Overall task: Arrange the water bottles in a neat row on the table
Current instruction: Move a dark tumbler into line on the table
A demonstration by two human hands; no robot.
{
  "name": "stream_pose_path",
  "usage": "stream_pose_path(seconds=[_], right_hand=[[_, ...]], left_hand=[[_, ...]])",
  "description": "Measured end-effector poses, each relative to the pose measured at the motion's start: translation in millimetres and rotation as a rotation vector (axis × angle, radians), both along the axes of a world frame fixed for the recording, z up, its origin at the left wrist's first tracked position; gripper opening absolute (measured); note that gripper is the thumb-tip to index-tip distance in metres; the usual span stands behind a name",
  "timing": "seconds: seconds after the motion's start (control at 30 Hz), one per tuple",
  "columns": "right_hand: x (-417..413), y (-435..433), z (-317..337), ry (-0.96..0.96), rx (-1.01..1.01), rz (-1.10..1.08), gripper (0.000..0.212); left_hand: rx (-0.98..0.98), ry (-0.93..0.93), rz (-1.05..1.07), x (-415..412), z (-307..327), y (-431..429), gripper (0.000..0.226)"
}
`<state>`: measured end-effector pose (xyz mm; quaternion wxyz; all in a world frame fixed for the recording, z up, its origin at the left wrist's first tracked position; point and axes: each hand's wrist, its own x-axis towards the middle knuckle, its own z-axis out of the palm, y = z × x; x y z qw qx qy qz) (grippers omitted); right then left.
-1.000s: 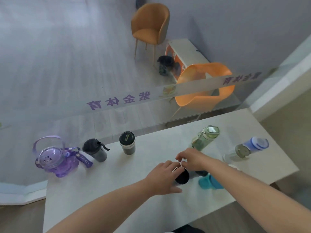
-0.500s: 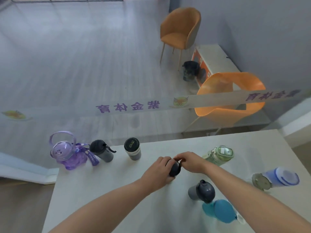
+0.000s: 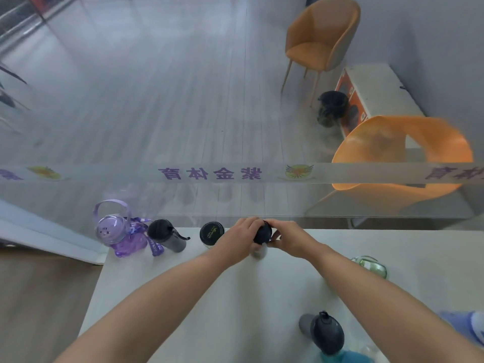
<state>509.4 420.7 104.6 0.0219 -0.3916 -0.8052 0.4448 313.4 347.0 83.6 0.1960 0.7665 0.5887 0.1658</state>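
On the table (image 3: 183, 297), left hand (image 3: 239, 238) and right hand (image 3: 290, 238) grasping dark-capped bottle (image 3: 262, 233) — body mostly hidden.

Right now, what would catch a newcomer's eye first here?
The left hand and right hand grip a black-capped bottle at the far edge of the table. Further left, a bright purple bottle stands at the corner. Beyond, at right, sits a vivid orange chair.

Mirrored 紫金体育 on the glass band (image 3: 242, 173).
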Motion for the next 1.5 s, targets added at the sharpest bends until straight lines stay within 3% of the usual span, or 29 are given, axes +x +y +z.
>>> stream_pose_path(seconds=[0.63,0.83,1.2,1.5], right_hand=[[14.8,0.0,-4.5,-0.086,0.050,-0.065,0.044],[17.3,-3.6,-1.6,-0.124,0.007,-0.077,0.055],[11.8,-20.7,7.6,-0.179,0.015,-0.135,0.053],[3.2,-32.2,14.3,-0.230,0.040,-0.142,0.061]], left_hand=[[-0.034,-0.012,-0.081,10.0,-3.1,12.6,0.057],[-0.046,0.047,-0.092,14.2,1.1,13.6,0.057],[-0.075,0.106,-0.095,7.9,9.6,9.3,0.057],[-0.164,0.044,-0.011,5.5,16.1,10.9,0.056]])
